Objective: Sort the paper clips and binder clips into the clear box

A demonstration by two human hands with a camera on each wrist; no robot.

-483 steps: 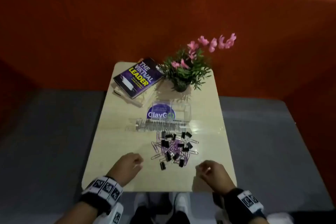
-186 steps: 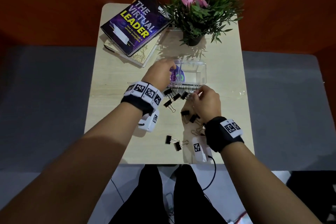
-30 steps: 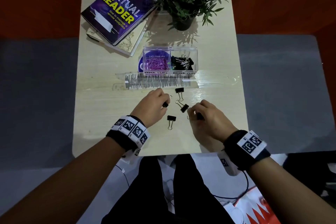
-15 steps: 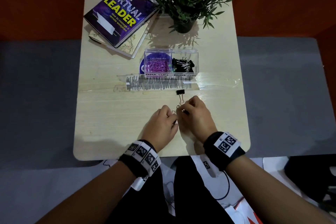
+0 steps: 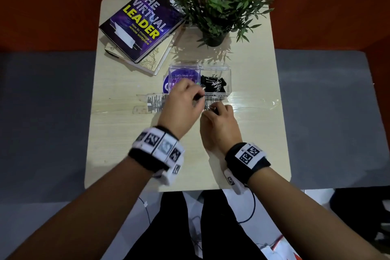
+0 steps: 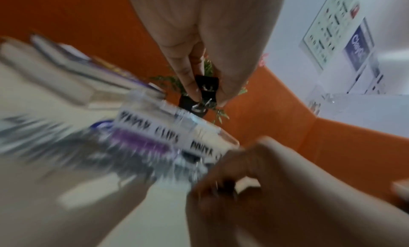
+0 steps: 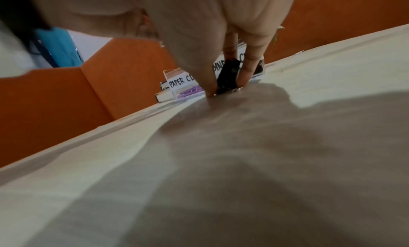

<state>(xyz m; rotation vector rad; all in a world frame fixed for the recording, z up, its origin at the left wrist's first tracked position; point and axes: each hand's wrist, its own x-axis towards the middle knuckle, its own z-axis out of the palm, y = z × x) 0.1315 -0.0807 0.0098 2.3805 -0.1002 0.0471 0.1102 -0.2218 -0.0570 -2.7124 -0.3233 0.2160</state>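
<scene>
The clear box (image 5: pixel 229 69) stands mid-table with two compartments. Purple paper clips (image 7: pixel 191 93) fill the left one, black binder clips (image 5: pixel 213 85) the right. My left hand (image 5: pixel 198 96) hovers over the box's front edge and hides part of the paper-clip side; thumb and finger pinch a black binder clip (image 6: pixel 207 86). Just in front of the box, my right hand (image 5: pixel 211 110) is low on the table (image 5: pixel 118 143). Its fingertips pinch another black binder clip (image 7: pixel 229 76), which touches the tabletop. The box's labels (image 6: pixel 150 128) read blurred in the left wrist view.
A purple book (image 5: pixel 143 25) lies on a second book at the back left. A potted plant (image 5: pixel 217 6) with pink flowers stands behind the box. A strip of clear tape (image 5: pixel 253 102) crosses the table. An orange wall surrounds the small table.
My left hand has lifted forward from the table to the box with a binder clip. My right hand has moved forward onto the clip that lay near the tape and pinches it.
</scene>
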